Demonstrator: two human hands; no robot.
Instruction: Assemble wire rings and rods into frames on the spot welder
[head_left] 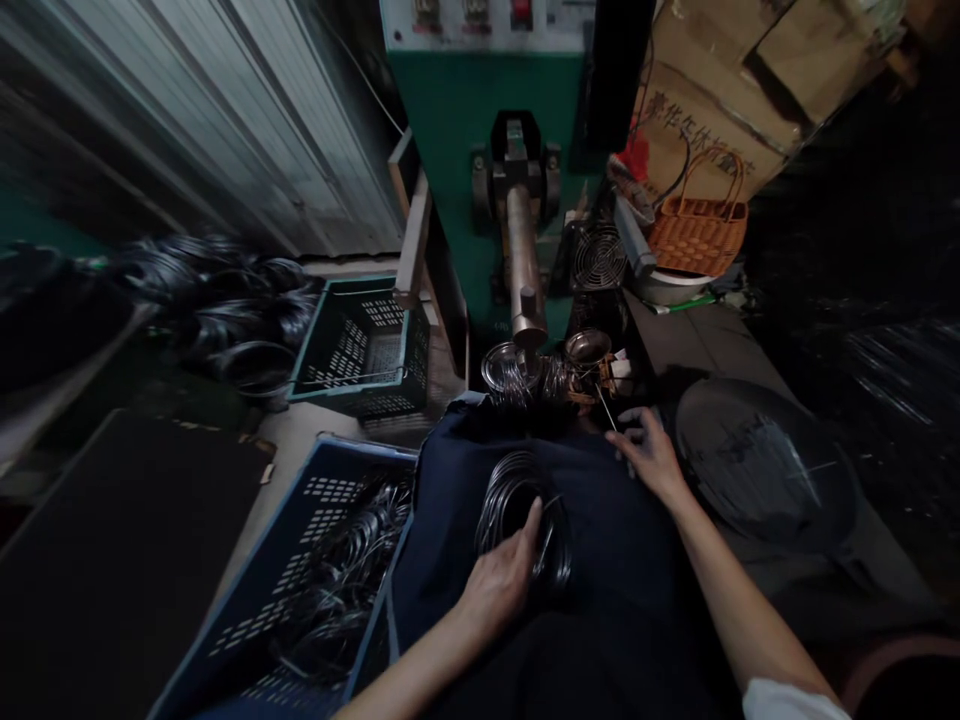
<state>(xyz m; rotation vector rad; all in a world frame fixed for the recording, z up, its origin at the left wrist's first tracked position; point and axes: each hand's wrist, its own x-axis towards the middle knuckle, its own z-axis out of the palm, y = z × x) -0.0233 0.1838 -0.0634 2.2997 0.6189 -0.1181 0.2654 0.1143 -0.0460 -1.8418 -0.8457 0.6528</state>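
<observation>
A bundle of thin, shiny metal wire rings rests on the dark blue cloth over my lap. My left hand grips it at its lower right, with the index finger lying along the rings and the other fingers partly hidden. To the right, my right hand pinches the near end of a thin, light metal rod between thumb and finger. The rod's far end reaches to small parts at the foot of a green machine. Under that machine's metal arm lie more loose wire rings.
At my left, a blue plastic crate holds many wire pieces. Behind it stands a green crate near piled black coils. A round dark pan-like disc lies at right. A wicker basket and cardboard boxes are farther back.
</observation>
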